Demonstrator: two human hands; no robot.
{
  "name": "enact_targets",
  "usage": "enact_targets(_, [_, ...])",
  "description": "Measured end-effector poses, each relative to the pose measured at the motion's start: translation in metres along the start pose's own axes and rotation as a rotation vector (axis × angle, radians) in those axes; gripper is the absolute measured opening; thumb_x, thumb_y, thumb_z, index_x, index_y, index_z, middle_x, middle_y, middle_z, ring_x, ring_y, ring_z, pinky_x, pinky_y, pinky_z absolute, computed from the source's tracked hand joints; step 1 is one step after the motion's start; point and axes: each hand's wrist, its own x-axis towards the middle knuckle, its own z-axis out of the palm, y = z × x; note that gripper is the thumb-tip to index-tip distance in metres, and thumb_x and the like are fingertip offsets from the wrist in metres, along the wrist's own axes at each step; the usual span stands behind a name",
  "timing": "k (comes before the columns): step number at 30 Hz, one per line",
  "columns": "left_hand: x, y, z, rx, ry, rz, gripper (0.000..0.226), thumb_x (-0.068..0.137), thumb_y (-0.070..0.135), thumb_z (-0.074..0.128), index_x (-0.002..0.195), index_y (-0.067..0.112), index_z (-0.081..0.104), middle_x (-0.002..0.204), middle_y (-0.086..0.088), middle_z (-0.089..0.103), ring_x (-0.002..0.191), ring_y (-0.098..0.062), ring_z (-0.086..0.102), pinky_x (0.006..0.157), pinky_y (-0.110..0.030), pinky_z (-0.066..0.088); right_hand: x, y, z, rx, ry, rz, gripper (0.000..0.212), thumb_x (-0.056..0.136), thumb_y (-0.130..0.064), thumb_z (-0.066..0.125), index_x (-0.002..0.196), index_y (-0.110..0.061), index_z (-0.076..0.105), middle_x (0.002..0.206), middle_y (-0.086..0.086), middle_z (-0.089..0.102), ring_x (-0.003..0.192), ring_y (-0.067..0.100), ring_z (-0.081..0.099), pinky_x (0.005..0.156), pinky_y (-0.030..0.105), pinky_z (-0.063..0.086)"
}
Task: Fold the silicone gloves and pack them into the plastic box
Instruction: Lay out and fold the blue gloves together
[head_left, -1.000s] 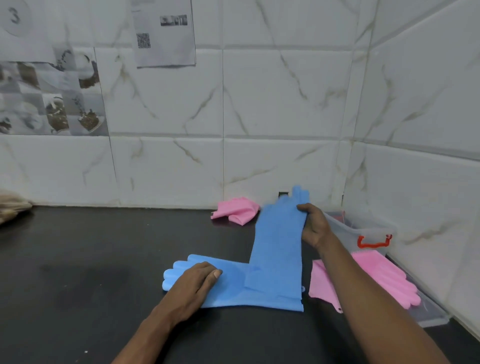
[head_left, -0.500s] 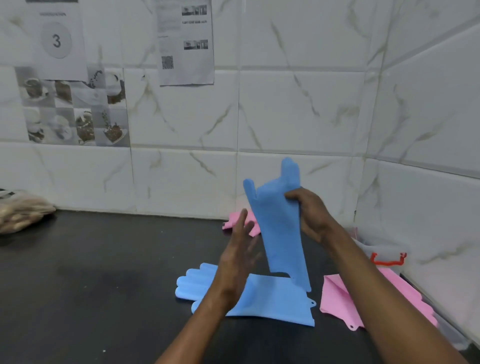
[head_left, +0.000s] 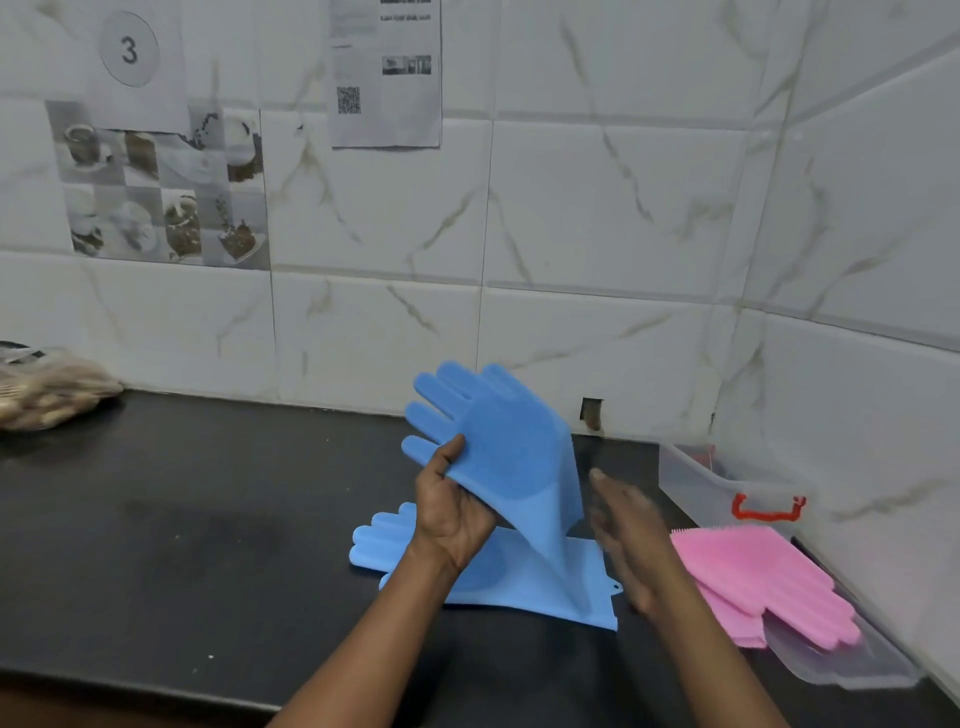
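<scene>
My left hand (head_left: 451, 512) grips a blue silicone glove (head_left: 511, 457) by its edge and holds it up above the counter, fingers pointing up and left, cuff hanging down. A second blue glove (head_left: 524, 582) lies flat on the black counter beneath it, fingers to the left. My right hand (head_left: 626, 525) is blurred beside the raised glove's right edge, fingers apart, holding nothing. A pink glove (head_left: 763, 582) lies at the right, partly on the clear lid (head_left: 852, 667). The clear plastic box (head_left: 691, 475) with a red latch stands in the corner.
A bag of brownish items (head_left: 47, 389) lies at the far left by the wall. The black counter (head_left: 182, 519) meets tiled walls at the back and right. Its front edge runs along the bottom left.
The raised blue glove passed from my right hand to my left and turned over, fingers now up. My right hand let go. The pink folded glove by the wall is hidden now.
</scene>
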Motion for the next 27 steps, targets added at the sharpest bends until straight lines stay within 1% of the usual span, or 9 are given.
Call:
enact_targets(3, [0.006,-0.005,0.008,-0.032,0.004,-0.005,0.052,0.093,0.024,0.056,0.142,0.007,0.049,0.142,-0.015,0.054,0.133,-0.033,0.049,0.114,-0.049,0.035,-0.008,0.021,0.007,0.220,-0.149,0.190,0.046,0.089,-0.046,0.063,0.115,-0.009,0.072,0.113,0.016,0.072,0.111,0.034,0.065,0.103,0.051,0.047])
enact_targets(6, [0.009,-0.008,0.009,-0.031,0.027,-0.031,0.046,0.091,0.022,0.056,0.135,0.007,0.055,0.132,-0.015,0.061,0.123,-0.033,0.056,0.111,-0.050,0.038,-0.003,0.028,0.007,0.335,-0.239,0.248,0.043,0.083,-0.031,0.073,0.116,-0.004,0.069,0.116,0.018,0.069,0.111,0.034,0.062,0.099,0.051,0.049])
enact_targets(12, [0.006,0.003,-0.003,0.020,0.011,-0.101,0.058,0.089,0.009,0.053,0.146,0.008,0.043,0.143,-0.017,0.051,0.136,-0.035,0.045,0.114,-0.051,0.034,0.020,-0.015,-0.003,-0.053,-0.273,-0.107,0.056,0.074,-0.041,0.079,0.123,-0.018,0.062,0.127,-0.002,0.066,0.120,0.013,0.059,0.105,0.038,0.043])
enact_targets(14, [0.004,-0.001,-0.005,0.066,-0.033,-0.159,0.058,0.088,0.007,0.054,0.145,0.004,0.044,0.147,-0.019,0.046,0.139,-0.036,0.042,0.115,-0.051,0.033,0.025,-0.033,0.006,-0.163,-0.339,-0.147,0.049,0.077,-0.044,0.078,0.121,-0.026,0.065,0.120,-0.006,0.071,0.112,0.010,0.066,0.089,0.029,0.053])
enact_targets(17, [0.002,-0.004,0.000,0.228,-0.044,-0.204,0.049,0.087,0.009,0.061,0.135,0.001,0.056,0.138,-0.022,0.056,0.127,-0.036,0.055,0.107,-0.049,0.045,0.038,-0.055,0.020,-0.190,-0.365,-0.112,0.034,0.077,-0.025,0.082,0.103,-0.006,0.074,0.103,0.012,0.076,0.096,0.029,0.073,0.071,0.031,0.059])
enact_targets(21, [0.009,0.007,0.005,0.602,0.166,-0.030,0.040,0.085,0.009,0.068,0.125,0.009,0.063,0.121,-0.014,0.070,0.111,-0.034,0.066,0.095,-0.050,0.053,0.044,-0.071,0.028,-0.149,-0.345,-0.152,0.010,0.078,-0.007,0.077,0.079,-0.009,0.068,0.081,0.008,0.073,0.078,0.023,0.071,0.066,0.031,0.057])
enact_targets(23, [0.008,0.013,0.007,0.755,0.298,0.071,0.023,0.085,0.008,0.069,0.108,0.014,0.068,0.107,-0.012,0.073,0.096,-0.032,0.069,0.080,-0.043,0.055,0.044,-0.076,0.029,-0.178,-0.342,-0.223,0.022,0.083,-0.006,0.071,0.067,-0.019,0.065,0.071,0.000,0.069,0.071,0.016,0.068,0.064,0.028,0.054])
enact_targets(25, [0.000,0.016,0.009,0.940,0.488,0.255,0.013,0.087,0.011,0.068,0.088,0.022,0.062,0.089,-0.005,0.067,0.083,-0.026,0.062,0.076,-0.041,0.051,0.041,-0.082,0.030,-0.248,-0.313,-0.289,0.024,0.086,-0.006,0.066,0.067,-0.021,0.065,0.070,-0.004,0.068,0.069,0.012,0.066,0.064,0.026,0.052])
enact_targets(27, [-0.010,0.017,0.013,1.033,0.556,0.409,0.009,0.090,0.023,0.063,0.088,0.015,0.065,0.079,-0.002,0.062,0.079,-0.024,0.059,0.079,-0.041,0.054,0.037,-0.091,0.032,-0.378,-0.276,-0.374,0.015,0.087,-0.008,0.062,0.075,-0.017,0.058,0.074,0.000,0.061,0.071,0.014,0.059,0.069,0.030,0.047])
